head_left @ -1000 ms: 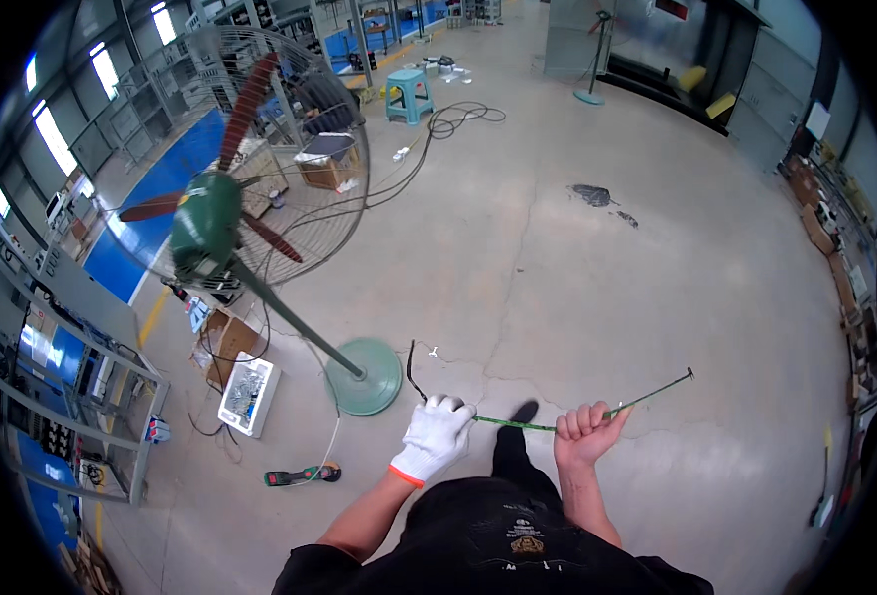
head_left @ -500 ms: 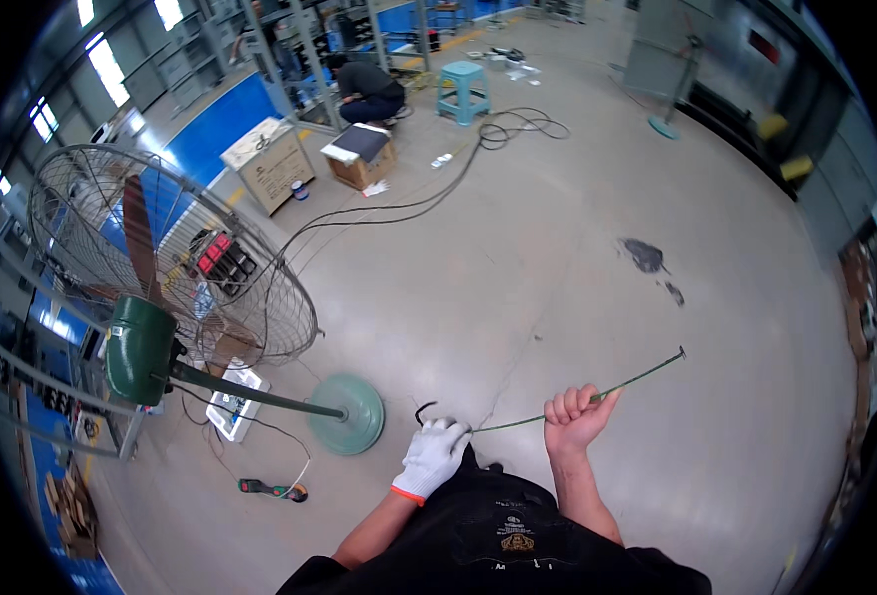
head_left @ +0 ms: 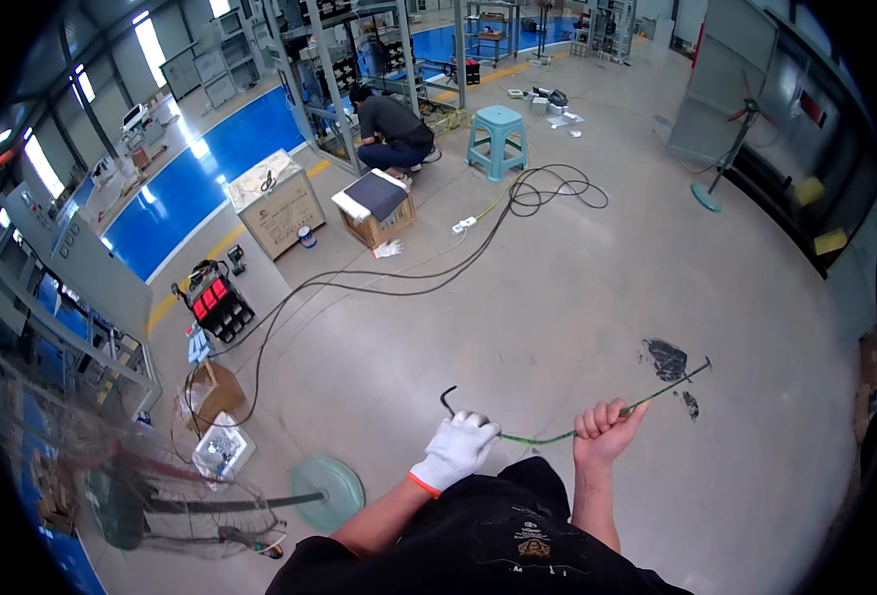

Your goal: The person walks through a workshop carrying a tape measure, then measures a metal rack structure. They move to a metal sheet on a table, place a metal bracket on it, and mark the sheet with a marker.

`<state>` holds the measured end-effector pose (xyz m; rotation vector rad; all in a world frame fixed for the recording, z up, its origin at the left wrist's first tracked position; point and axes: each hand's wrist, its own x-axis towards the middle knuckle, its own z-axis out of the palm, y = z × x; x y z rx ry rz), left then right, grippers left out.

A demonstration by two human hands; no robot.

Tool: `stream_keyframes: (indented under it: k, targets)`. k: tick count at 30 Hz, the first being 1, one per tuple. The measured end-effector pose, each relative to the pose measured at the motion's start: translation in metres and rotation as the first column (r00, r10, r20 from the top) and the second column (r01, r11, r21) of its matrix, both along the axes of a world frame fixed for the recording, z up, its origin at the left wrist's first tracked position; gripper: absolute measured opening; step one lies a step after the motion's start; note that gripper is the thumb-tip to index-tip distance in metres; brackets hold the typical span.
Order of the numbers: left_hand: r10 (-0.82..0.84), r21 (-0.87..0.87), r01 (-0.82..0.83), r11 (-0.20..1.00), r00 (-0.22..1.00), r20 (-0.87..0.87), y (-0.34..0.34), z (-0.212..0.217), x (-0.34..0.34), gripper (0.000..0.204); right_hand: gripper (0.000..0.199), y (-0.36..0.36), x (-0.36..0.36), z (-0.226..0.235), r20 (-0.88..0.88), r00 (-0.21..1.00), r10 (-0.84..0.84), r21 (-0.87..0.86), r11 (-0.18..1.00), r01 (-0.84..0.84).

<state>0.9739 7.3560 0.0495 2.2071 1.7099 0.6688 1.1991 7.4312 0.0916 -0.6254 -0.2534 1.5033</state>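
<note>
My left hand (head_left: 457,446), in a white knitted glove with an orange cuff, is closed around one end of a thin green cord-like strip (head_left: 538,440). A black bent hook (head_left: 446,399) sticks up beside this glove; whether it joins the strip is hidden by my fingers. My bare right hand (head_left: 602,431) is closed on the strip farther along. Between my hands the strip sags slightly. Past my right fist it runs up to the right and ends in a small dark crosspiece. Both hands are in front of my black shirt, above the grey floor.
A green pedestal fan stands at lower left on its round base (head_left: 329,493), its cage blurred. Black cables (head_left: 399,286) trail over the floor. Beyond are a blue stool (head_left: 498,139), a wooden crate (head_left: 278,206), a cardboard box (head_left: 377,220) and a crouching person (head_left: 394,134).
The view has shifted, so the fan is lower and more of the far workshop shows. Both hands appear a little farther right, still gripping the green strip.
</note>
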Motion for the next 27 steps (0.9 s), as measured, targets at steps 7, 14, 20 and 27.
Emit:
stream_keyframes:
  k: [7,14,20,27]
  targets:
    - [0.089,0.013,-0.090,0.996,0.995,0.041,0.205,-0.024,0.002,0.014,0.066,0.203,0.003,-0.039,-0.128,0.992,0.016,0.107,0.994,-0.003]
    - [0.303,-0.082,-0.292,0.953,0.933,0.193,0.396,-0.021,0.050,0.020,0.066,0.439,0.017,-0.010,-0.071,0.986,0.148,0.213,0.968,-0.130]
    - [0.396,-0.177,-0.364,0.914,0.895,0.204,0.547,-0.016,0.039,0.020,0.066,0.601,-0.010,-0.018,-0.122,0.973,0.197,0.197,0.965,-0.171]
    - [0.389,-0.143,-0.365,0.920,0.894,0.224,0.711,-0.056,-0.013,0.021,0.066,0.776,-0.062,-0.046,-0.044,0.959,0.281,0.161,0.949,-0.271]
